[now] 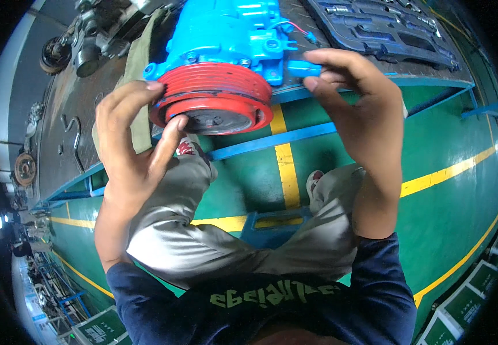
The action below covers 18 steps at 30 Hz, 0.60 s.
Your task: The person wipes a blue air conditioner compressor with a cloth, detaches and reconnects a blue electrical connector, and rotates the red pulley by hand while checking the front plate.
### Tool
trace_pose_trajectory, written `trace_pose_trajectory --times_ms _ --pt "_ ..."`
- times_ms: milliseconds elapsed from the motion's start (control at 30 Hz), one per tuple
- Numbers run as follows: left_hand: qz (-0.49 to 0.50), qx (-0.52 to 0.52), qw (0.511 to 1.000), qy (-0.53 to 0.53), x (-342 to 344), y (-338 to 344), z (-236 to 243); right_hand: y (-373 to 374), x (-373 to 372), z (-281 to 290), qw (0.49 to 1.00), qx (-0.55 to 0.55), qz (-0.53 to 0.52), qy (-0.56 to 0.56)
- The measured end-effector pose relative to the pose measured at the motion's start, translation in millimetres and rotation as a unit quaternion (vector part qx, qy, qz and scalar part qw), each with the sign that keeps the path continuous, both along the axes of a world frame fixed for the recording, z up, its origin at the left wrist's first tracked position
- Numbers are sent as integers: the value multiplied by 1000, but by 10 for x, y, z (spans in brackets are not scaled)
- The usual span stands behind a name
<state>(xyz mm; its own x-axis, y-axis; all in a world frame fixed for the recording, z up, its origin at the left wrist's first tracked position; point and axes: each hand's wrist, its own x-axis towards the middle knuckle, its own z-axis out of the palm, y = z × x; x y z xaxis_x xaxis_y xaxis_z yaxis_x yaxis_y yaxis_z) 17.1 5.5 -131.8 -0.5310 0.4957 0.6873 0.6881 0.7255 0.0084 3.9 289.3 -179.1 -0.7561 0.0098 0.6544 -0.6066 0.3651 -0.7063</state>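
Note:
A bright blue compressor [217, 37] with a red grooved pulley [214, 83] lies at the near edge of the workbench, its dark pulley face toward me. My left hand [131, 123] grips the pulley's left side, fingers on the grooved rim and thumb on the front. Beside the compressor's right side, my right hand [358, 95] pinches a short blue cylindrical piece [303, 68] between thumb and fingers. Whether that piece is joined to the compressor I cannot tell. A thin red wire with a blue connector [311, 37] sticks out behind it.
A dark tool case [369, 31] with sockets in it lies at the back right of the bench. Metal machine parts [88, 49], a khaki cloth [139, 69] and a bent metal rod [77, 144] are at left. A blue stool [275, 227] stands between my legs.

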Motion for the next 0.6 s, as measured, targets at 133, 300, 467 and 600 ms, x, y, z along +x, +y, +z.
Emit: trace_pose_trajectory --times_ms 133,300,467,600 --pt "-13 25 999 -30 14 10 2 -83 -43 -95 1000 7 30 3" --pt "-11 8 1000 -24 10 21 14 -113 -147 -229 999 -4 40 2" --pt "-7 6 1000 -24 4 10 0 -210 -165 -226 999 -20 -1 34" --pt "-6 3 1000 -26 9 0 7 -209 -175 -192 992 26 -21 125"
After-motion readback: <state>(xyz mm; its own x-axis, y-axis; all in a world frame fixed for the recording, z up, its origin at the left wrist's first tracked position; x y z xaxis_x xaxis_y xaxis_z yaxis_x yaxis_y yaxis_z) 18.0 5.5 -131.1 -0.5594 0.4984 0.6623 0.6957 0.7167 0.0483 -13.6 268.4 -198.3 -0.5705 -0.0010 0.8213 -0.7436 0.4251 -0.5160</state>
